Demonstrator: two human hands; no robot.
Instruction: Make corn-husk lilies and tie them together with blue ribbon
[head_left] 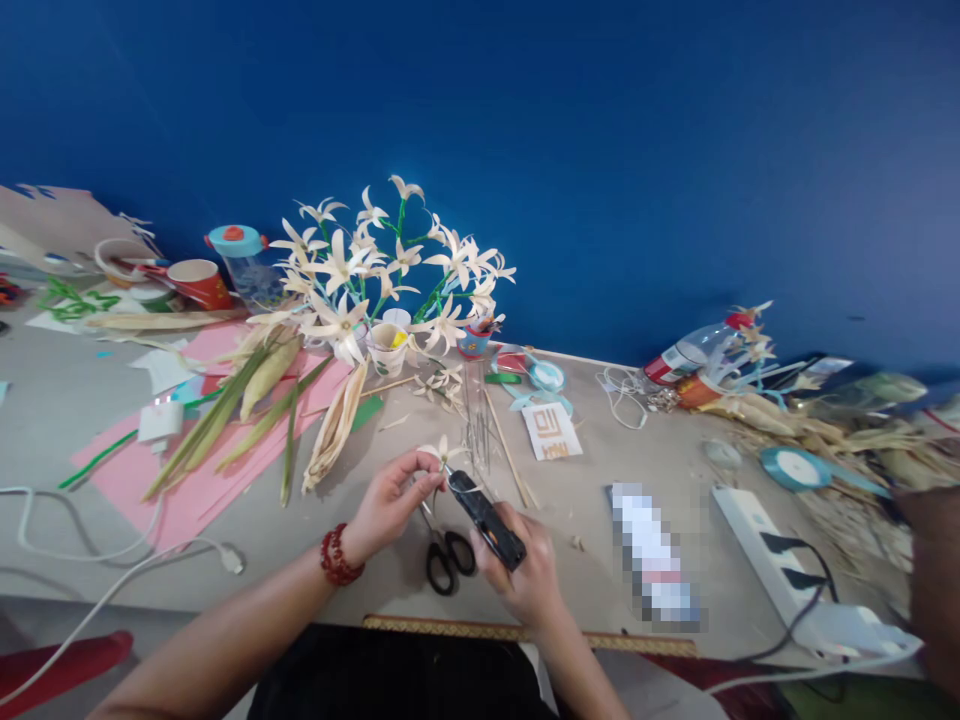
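Note:
My left hand (384, 508) pinches a small cream-coloured husk flower (435, 453) between thumb and fingertips. In my right hand (531, 568) is a black glue gun (487, 522), its metal nozzle pointing up and left at the flower. The nozzle tip is touching the flower or very close to it; I cannot tell which. Scissors (444, 568) with black handles lie on the table just below and between my hands. Beyond them are thin wires (480, 430) and a wooden stick (506, 450).
Husk flowers (341, 265) on green stems stand in cups at the back. Left are pink paper (120, 480), green husk leaves (217, 420) and a white charger (160, 422). A power strip (780, 560), ribbon roll (795, 467) and plastic bottle (686, 355) are right. Behind rises a blue wall (600, 150).

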